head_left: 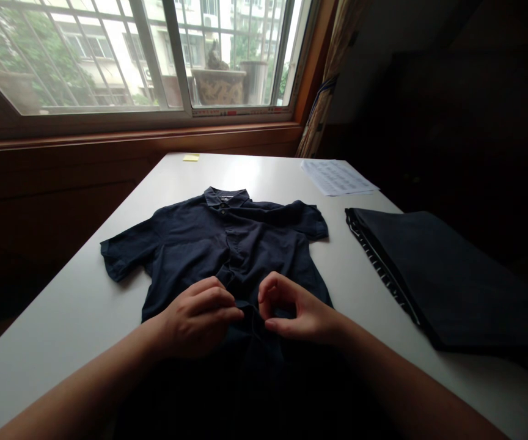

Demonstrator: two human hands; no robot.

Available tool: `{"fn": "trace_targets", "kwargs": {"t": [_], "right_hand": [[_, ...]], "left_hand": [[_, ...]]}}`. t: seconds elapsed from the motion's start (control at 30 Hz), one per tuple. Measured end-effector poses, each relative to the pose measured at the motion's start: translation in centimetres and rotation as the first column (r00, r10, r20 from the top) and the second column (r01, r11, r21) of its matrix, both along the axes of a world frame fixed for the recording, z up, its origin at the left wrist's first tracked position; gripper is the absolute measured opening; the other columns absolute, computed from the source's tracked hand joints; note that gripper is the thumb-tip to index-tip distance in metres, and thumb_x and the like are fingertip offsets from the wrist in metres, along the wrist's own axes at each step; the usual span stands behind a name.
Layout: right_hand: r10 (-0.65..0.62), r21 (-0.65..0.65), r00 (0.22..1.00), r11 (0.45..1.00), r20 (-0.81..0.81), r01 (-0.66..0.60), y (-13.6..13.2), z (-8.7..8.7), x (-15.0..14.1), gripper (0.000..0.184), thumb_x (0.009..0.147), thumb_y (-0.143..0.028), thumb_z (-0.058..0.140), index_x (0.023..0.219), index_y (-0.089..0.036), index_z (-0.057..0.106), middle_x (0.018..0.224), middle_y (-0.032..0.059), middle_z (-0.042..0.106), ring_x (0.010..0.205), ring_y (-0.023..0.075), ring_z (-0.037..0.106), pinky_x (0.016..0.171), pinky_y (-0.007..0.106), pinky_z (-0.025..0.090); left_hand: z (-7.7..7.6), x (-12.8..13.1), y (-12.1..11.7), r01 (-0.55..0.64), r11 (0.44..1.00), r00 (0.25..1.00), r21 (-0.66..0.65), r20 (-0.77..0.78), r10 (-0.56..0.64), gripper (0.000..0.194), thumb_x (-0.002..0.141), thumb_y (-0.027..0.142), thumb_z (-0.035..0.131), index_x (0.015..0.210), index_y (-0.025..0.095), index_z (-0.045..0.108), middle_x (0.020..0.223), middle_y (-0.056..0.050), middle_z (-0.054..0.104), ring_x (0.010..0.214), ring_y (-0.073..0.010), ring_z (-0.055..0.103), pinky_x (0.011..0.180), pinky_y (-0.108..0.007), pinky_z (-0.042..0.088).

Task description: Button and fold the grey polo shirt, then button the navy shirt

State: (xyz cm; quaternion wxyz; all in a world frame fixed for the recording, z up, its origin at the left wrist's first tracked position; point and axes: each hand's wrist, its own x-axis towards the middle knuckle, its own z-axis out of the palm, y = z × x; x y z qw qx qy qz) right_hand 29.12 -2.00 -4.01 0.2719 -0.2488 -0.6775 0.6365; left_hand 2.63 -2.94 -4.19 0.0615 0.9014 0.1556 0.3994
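A dark navy short-sleeved polo shirt (190, 244) lies front up, its collar towards the window and its sleeves spread to both sides. Over the lower front, my left hand (202, 315) has its fingers closed on the shirt's cloth beside the front opening. Just across from it, my right hand (298, 311) is curled, with thumb and fingertips brought together at a raised fold of the same cloth. A small gap separates the two hands. The shirt's bottom part fades into shadow near my body, and the fingertips' exact hold is partly hidden.
The shirt rests on a white table (121, 311). A folded dark cloth item (456, 275) with a striped edge lies at the right. Printed sheets (337, 177) and a yellow note (191, 157) lie at the far edge. Beyond stands a barred window (186, 55) with a curtain (321, 104).
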Motion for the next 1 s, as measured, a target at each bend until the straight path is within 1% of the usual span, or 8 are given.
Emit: {"fn": "trace_targets", "kwargs": {"t": [0.1,0.17,0.27,0.5,0.7,0.83,1.0], "right_hand": [[0.041,-0.040,0.999,0.998,-0.015,-0.041,0.1,0.3,0.0,0.029,0.085,-0.027,0.075,0.105,-0.019,0.055,0.086,0.0003,0.065,0.078,0.0124,0.060,0.077,0.028,0.049],[0.074,-0.079,0.996,0.994,-0.053,-0.078,0.1,0.4,-0.1,0.027,0.087,-0.029,0.073,0.104,-0.018,0.055,0.084,0.0013,0.067,0.076,0.0131,0.062,0.076,0.030,0.050],[0.090,-0.129,0.991,0.986,-0.099,-0.103,0.1,0.6,-0.2,0.024,0.090,-0.031,0.071,0.102,-0.017,0.055,0.081,0.0021,0.068,0.075,0.0141,0.064,0.076,0.031,0.051],[0.111,-0.134,0.993,0.984,-0.042,-0.116,0.1,0.9,-0.2,0.020,0.088,-0.030,0.073,0.094,-0.014,0.063,0.081,0.0034,0.068,0.076,0.0145,0.064,0.075,0.029,0.051],[0.149,-0.155,0.989,0.977,0.009,-0.145,0.3,0.8,0.1,0.023,0.089,-0.034,0.072,0.088,-0.013,0.065,0.074,0.0017,0.067,0.066,0.0115,0.062,0.065,0.022,0.047],[0.194,-0.192,0.981,0.964,0.027,-0.185,0.3,0.6,0.2,0.030,0.089,-0.041,0.071,0.086,-0.011,0.068,0.071,0.0024,0.067,0.062,0.0123,0.064,0.059,0.021,0.047],[0.239,-0.163,0.970,0.960,0.042,-0.229,0.4,0.3,0.3,0.035,0.091,-0.044,0.068,0.083,-0.010,0.069,0.063,0.0024,0.067,0.058,0.0121,0.064,0.059,0.021,0.047]], "left_hand": [[-0.4,-0.2,0.3,-0.019,0.999,1.000,-0.038,0.008,0.020,0.029,0.088,0.005,0.052,0.111,0.016,0.067,0.093,-0.009,0.063,0.081,-0.0185,0.058,0.072,-0.034,0.056],[-0.5,-0.3,0.4,-0.026,0.998,1.000,-0.051,0.008,0.026,0.030,0.087,0.005,0.052,0.111,0.015,0.067,0.093,-0.009,0.063,0.083,-0.0190,0.057,0.073,-0.034,0.055],[-0.6,-0.4,0.5,-0.026,0.997,1.000,-0.066,0.011,0.027,0.030,0.086,0.003,0.053,0.110,0.015,0.066,0.094,-0.009,0.062,0.084,-0.0192,0.056,0.074,-0.034,0.054],[-1.1,-0.6,0.8,-0.044,0.994,0.998,-0.104,0.031,0.047,0.032,0.084,0.000,0.054,0.111,0.016,0.065,0.096,-0.009,0.061,0.086,-0.0191,0.053,0.075,-0.035,0.051],[-0.7,-0.5,1.0,-0.044,0.992,0.998,-0.115,0.042,0.049,0.031,0.086,0.001,0.052,0.110,0.015,0.065,0.096,-0.009,0.061,0.086,-0.0190,0.054,0.077,-0.036,0.050],[-0.6,-0.5,1.1,-0.046,0.991,0.998,-0.127,0.030,0.050,0.030,0.086,0.001,0.052,0.109,0.015,0.065,0.095,-0.009,0.061,0.086,-0.0194,0.053,0.078,-0.037,0.049],[-0.7,-0.5,1.2,-0.056,0.987,0.998,-0.148,0.027,0.061,0.029,0.088,0.002,0.052,0.110,0.018,0.064,0.094,-0.008,0.061,0.085,-0.0193,0.053,0.079,-0.037,0.049]]}}
